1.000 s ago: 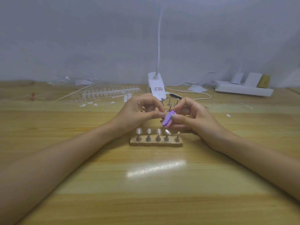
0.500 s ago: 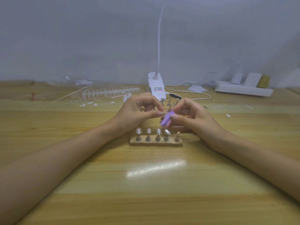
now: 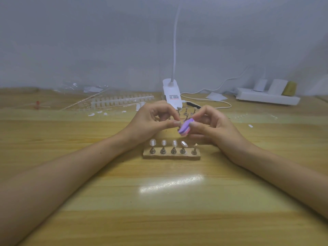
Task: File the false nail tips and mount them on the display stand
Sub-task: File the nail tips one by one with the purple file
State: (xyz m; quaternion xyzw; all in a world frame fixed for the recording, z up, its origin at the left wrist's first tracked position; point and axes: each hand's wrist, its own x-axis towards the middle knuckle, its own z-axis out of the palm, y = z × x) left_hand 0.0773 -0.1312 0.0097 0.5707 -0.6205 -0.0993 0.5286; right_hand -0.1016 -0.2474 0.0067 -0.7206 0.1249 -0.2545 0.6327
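As my left hand (image 3: 150, 121) pinched the nail tip (image 3: 179, 124) against the file (image 3: 184, 129) my right hand (image 3: 213, 126) gripped, hard strokes could fling it.

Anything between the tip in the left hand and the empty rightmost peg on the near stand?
Yes: the purple file, gripped by the right hand, sits between the nail tip, barely visible in the pinch of the left hand, and the empty peg.
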